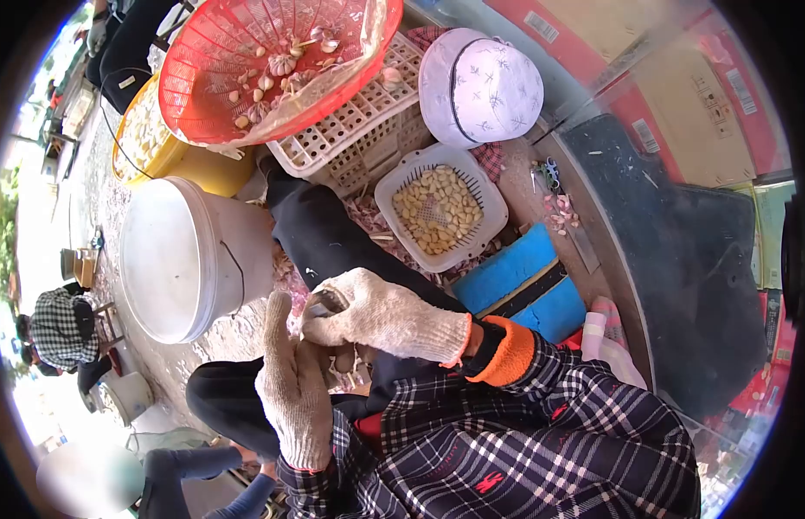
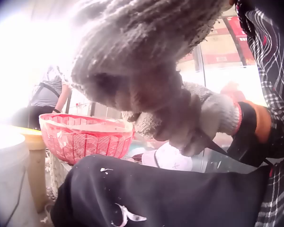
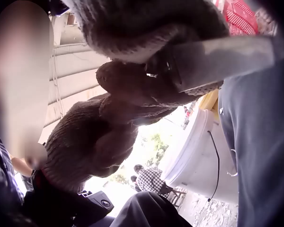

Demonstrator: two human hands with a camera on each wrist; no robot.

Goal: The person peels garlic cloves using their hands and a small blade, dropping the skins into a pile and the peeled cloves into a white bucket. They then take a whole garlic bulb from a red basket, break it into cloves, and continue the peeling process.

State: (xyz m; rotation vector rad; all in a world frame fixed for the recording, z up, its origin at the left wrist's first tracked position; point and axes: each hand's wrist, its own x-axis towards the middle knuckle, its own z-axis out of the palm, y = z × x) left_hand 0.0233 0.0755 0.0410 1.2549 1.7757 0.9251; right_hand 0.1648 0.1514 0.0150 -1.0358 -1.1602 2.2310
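Observation:
Both hands wear knitted gloves and meet above the lap. My right hand [image 1: 385, 316], with an orange cuff behind its wrist, grips a knife; its broad metal blade [image 3: 227, 61] sticks out past the fingers in the right wrist view. Thumb raised, my left hand [image 1: 294, 402] has its fingers up against the right hand and the knife. What lies between its fingertips is hidden, so I cannot tell if it holds anything. Beyond the knee, a white basket [image 1: 499, 208] contains peeled garlic cloves [image 1: 437, 212]. Garlic bulbs [image 1: 281, 65] and loose cloves lie in a red basket [image 1: 199, 78].
The red basket rests on a plastic crate [image 1: 346, 160]. A white bucket [image 1: 160, 259] and a yellow bucket [image 1: 221, 173] stand left of it. A patterned hat [image 1: 497, 86], scissors [image 1: 552, 173] and a blue block [image 1: 523, 268] are on the right. Other people sit at far left.

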